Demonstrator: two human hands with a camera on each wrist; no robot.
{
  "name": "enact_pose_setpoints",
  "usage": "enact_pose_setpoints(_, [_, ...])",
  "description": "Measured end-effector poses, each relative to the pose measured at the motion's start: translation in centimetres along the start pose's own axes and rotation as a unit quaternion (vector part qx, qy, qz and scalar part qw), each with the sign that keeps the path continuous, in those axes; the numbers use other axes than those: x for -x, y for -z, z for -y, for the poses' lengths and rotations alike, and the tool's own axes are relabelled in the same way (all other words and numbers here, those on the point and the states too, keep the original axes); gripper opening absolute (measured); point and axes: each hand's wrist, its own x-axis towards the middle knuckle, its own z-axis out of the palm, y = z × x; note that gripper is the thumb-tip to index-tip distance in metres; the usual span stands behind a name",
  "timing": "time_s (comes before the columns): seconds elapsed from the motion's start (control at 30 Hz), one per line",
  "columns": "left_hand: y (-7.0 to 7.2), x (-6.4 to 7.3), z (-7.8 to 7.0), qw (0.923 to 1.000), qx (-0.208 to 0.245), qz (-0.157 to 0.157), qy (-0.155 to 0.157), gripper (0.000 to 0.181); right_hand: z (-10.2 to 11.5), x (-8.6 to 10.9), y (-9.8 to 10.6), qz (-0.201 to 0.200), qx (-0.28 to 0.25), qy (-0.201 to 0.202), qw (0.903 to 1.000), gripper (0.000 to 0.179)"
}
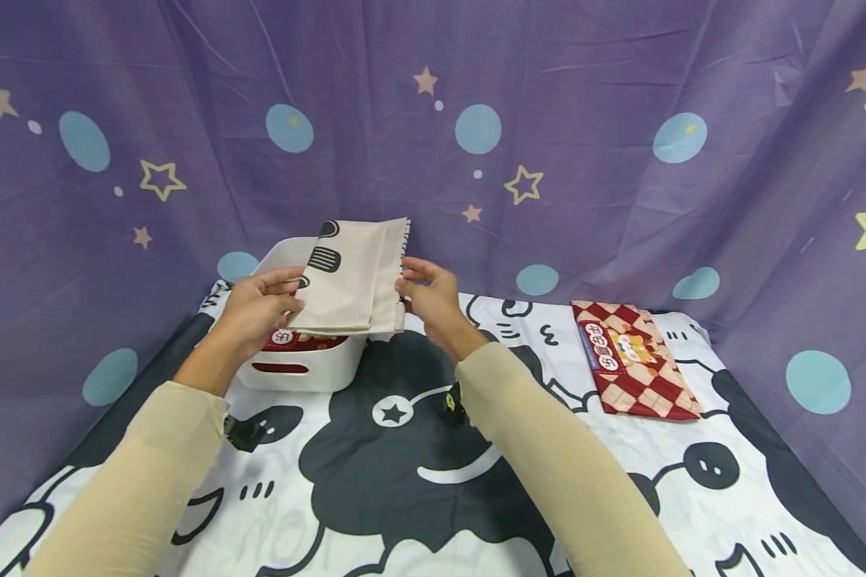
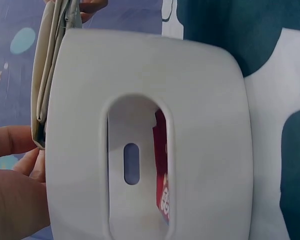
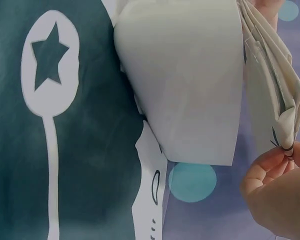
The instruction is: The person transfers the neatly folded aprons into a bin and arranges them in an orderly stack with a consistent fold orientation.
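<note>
A folded cream cloth [image 1: 346, 276] with dark printed shapes is held level between both hands, above a white plastic basket [image 1: 310, 373]. The left hand [image 1: 260, 308] pinches its left edge between thumb and fingers. At the opposite edge, the right hand [image 1: 433, 296] pinches the cloth; the right wrist view shows its stacked layers [image 3: 275, 85] gathered at the fingertips. Under the cloth, a red printed packet [image 1: 303, 340] lies inside the basket, mostly hidden. Through the basket's handle slot in the left wrist view, part of the red packet [image 2: 161, 165] shows.
To the right on the bed-like patterned sheet [image 1: 455, 433] lies a flat red-and-cream checkered packet [image 1: 631, 361] with a cartoon print. A purple curtain [image 1: 584, 160] with stars and dots hangs behind and along both sides.
</note>
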Motion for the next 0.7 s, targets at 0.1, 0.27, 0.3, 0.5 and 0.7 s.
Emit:
enact_pose_setpoints(0.1, [0.6, -0.2, 0.2, 1.0000, 0.000, 0.000, 0.000, 0.062, 0.0, -0.1, -0.6, 0.006, -0.011, -0.002, 0.9999, 0.042])
enact_pose_setpoints(0.27, [1.5, -0.4, 0.2, 0.9999, 0.011, 0.010, -0.005, 0.064, -0.1, -0.2, -1.2, 0.022, -0.023, -0.008, 0.9995, 0.045])
enact_pose_setpoints(0.3, [1.7, -0.4, 0.2, 0.9998, 0.013, 0.012, -0.006, 0.064, -0.1, -0.2, -1.3, 0.027, -0.025, -0.009, 0.9993, 0.046])
enact_pose_setpoints(0.5, [2.9, -0.6, 0.5, 0.9999, -0.011, 0.013, -0.002, 0.064, 0.0, 0.1, -2.2, 0.049, -0.028, -0.017, 0.9983, 0.048])
enact_pose_setpoints(0.7, [3.6, -0.7, 0.5, 0.9999, -0.010, -0.001, -0.003, 0.063, -0.1, 0.1, -2.8, 0.071, -0.029, -0.024, 0.9968, 0.053])
